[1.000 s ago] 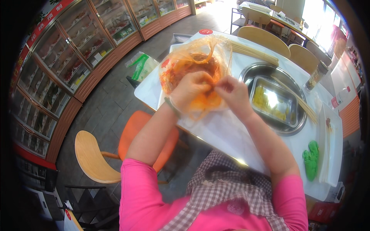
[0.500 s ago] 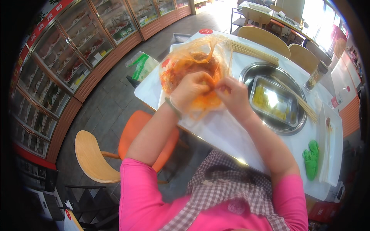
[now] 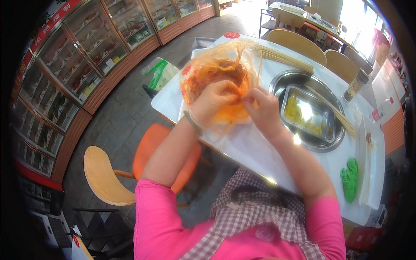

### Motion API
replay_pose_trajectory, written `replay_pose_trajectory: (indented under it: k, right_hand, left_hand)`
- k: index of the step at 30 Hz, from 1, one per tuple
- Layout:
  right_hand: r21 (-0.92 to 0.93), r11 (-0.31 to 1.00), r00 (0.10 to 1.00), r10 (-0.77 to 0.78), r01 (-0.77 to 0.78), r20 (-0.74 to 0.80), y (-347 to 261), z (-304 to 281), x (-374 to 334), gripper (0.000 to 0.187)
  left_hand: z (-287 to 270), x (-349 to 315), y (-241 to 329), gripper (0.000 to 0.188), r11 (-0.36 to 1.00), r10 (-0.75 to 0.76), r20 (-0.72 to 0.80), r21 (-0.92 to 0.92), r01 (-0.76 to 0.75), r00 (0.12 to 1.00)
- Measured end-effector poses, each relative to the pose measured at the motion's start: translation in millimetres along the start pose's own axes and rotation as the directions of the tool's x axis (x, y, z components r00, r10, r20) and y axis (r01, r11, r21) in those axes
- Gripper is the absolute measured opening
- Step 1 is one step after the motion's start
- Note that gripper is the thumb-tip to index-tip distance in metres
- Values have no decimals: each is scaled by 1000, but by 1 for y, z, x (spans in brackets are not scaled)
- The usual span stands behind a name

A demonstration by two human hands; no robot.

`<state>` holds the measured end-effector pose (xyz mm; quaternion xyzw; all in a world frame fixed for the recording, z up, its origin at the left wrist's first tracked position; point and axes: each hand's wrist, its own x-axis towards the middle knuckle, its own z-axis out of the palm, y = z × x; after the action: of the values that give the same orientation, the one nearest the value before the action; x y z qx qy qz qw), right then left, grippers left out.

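A thin orange-tinted plastic bag stands crumpled on the white table, with a reddish-brown mass inside that I cannot name exactly. My left hand is closed on the near edge of the bag, its fingers bent inward. Right beside it, my right hand pinches the same edge between thumb and fingers. Both sets of fingertips nearly meet at the bunched plastic, and they partly hide what they grip.
Right of my hands, a round steel basin holds a rectangular tray of yellowish pieces. Wooden skewers lie behind and across it. A green bundle, a long white tray and a jar lie farther right. An orange chair stands left.
My hands stay at the bag's edge. The right hand has shifted very slightly and its fingers are bent a little differently; the bag keeps its place.
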<state>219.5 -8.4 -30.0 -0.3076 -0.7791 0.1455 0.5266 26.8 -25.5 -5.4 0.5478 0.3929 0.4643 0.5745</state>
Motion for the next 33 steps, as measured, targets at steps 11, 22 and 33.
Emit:
replay_pose_trajectory:
  k: [11,22,33]
  right_hand:
    - [31,993,993,113,-114,29,-11,-23,-10,10]
    - [-294,910,955,293,-293,-47,-17,-183,-92,18]
    - [-818,269,814,458,-509,-356,-22,-309,-219,21]
  left_hand:
    - [-2,2,-3,17,993,110,-62,58,-106,992]
    - [6,14,4,11,997,31,-122,-70,-39,992]
    - [50,48,16,17,966,79,-144,-235,-111,986]
